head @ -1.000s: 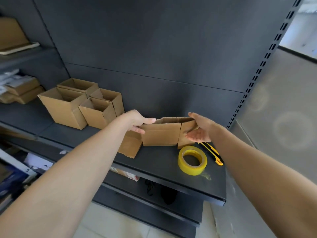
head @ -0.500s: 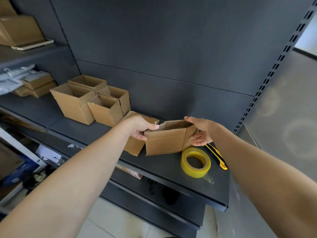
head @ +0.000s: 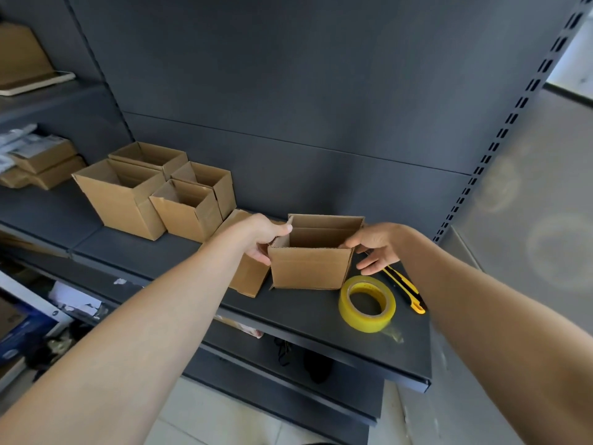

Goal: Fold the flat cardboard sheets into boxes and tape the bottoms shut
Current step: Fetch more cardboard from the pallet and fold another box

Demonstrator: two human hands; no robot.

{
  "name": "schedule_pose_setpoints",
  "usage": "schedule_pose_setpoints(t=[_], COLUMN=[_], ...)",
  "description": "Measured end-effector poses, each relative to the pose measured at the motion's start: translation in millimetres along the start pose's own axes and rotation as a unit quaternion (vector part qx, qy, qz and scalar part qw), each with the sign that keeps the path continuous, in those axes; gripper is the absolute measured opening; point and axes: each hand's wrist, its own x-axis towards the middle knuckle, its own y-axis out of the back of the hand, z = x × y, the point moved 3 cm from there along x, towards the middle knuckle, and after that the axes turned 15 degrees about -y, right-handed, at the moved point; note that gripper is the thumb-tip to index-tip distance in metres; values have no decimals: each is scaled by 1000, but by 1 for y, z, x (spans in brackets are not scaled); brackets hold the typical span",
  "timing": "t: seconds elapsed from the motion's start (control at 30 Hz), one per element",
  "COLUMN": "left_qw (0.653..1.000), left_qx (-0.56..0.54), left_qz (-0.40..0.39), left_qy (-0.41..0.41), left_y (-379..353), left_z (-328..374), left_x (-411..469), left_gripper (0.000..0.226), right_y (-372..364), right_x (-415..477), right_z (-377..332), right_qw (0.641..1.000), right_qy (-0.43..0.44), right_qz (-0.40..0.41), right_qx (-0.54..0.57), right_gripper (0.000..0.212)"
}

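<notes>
1. Cardboard box (head: 309,268), a half-flattened sleeve half a second ago, now stands squared open on the shelf (head: 305,316), near the tape roll (head: 367,303).
2. Its mouth faces up, and its longer side runs left to right along the shelf.
3. Left hand (head: 263,240) grips the left wall, thumb over the rim.
4. Right hand (head: 377,248) touches the top right corner, fingers loosely spread.

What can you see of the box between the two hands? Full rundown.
The box is plain brown corrugated cardboard, opened up square, top open, a crease line across its near wall. It stands upright on the dark shelf, by the flat sheets and the tape roll. The left hand grips its top left corner; the right hand touches its right edge with straight fingers. Its bottom is hidden.
</notes>
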Motion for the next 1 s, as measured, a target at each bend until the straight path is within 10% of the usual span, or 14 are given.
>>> schedule_pose_setpoints(t=[0.2, 1.0], left_qw=[999, 993], left_qx=[-39, -106], left_qz=[-16, -44], left_qy=[22, -3], left_y=[-1, -17], left_z=[3, 8], left_x=[1, 0], left_gripper=[71, 84], right_y=[7, 13], right_x=[-1, 7], right_z=[4, 25], right_qw=[997, 995], right_qy=[-18, 55], right_qz=[-45, -87], right_qx=[-58, 6], right_gripper=[29, 97])
